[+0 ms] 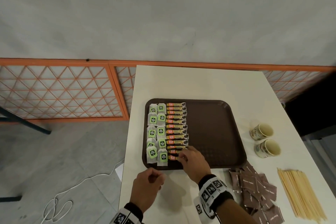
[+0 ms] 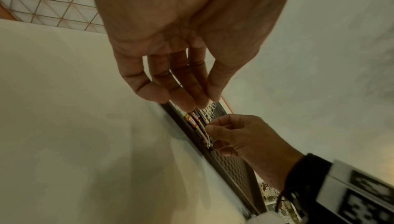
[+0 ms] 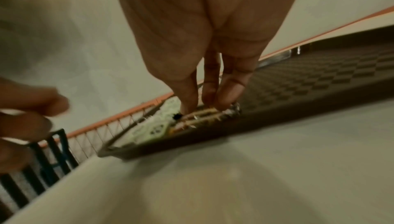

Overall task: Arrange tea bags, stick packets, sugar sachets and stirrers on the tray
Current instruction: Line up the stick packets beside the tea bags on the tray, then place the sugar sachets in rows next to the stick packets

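Tea bags point(image 1: 157, 131) fill the tray's point(image 1: 209, 129) left edge in two columns, the stick packets point(image 1: 177, 125) just beside them. The left hand point(image 1: 147, 186) hovers loosely curled, holding nothing, over the counter point(image 1: 181, 196). The right hand point(image 1: 193, 162) pinches the nearest packet (its label mostly hidden by the fingers). Sugar sachets point(image 1: 254, 191) and stirrers point(image 1: 300, 192) lie off-tray, right.

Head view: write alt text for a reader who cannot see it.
A person's right hand sets stick packets beside two columns of tea bags on a brown tray. The left hand rests near the tray's front edge; brown sugar sachets, wooden stirrers and two cups wait on the table.
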Demonstrator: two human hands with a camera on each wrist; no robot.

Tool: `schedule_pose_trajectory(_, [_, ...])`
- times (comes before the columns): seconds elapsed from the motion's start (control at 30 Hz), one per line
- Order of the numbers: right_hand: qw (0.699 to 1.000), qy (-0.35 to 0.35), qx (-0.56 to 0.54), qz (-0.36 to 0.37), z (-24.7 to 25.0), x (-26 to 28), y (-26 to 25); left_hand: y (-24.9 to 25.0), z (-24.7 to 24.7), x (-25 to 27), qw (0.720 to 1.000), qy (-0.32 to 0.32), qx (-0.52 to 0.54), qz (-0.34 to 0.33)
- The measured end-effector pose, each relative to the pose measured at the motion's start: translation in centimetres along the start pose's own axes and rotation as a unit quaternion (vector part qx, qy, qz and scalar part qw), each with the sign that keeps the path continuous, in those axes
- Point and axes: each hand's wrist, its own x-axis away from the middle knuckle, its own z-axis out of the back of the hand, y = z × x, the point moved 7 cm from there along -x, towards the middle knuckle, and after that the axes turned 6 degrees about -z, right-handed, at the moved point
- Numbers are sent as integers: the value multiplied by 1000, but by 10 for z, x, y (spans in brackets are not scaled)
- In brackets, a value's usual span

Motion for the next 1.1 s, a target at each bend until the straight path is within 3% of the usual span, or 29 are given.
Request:
schedule_pose_trajectory(0.1, [999, 11, -28, 17, 6, 23, -2, 0, -2, -2, 1000, -8, -6, -11])
schedule_pose_trajectory(0.2, [999, -27, -37, -3, -2, 60, 11, 1, -15, -3, 999, -37, -23, -15])
schedule_pose_trajectory(0.3, [994, -42, -56, -83, -1, 99, 56, 6, -47, -1, 992, -108, -48, -30])
schedule_pose_trajectory(0.5, [945, 87, -115, -293, 70, 159, 179, 39, -131, 5, 971, -204, -110, -62])
schedule_pose_trajectory(0.6, [927, 149, -120, -322, 102, 157, 216, 54, -180, -1, 970, -194, -135, -62])
schedule_pose_trajectory(0.67, [922, 154, -139, -327, 110, 146, 230, 56, -213, -5, 968, -182, -167, -32])
schedule_pose_trajectory(0.87, [940, 24, -132, -314, 70, 104, 253, 57, -271, -13, 978, -101, -178, 27])
schedule_pose_trajectory(1.1, [955, 6, -132, -266, 64, 87, 257, 57, -287, -11, 981, -49, -179, 60])
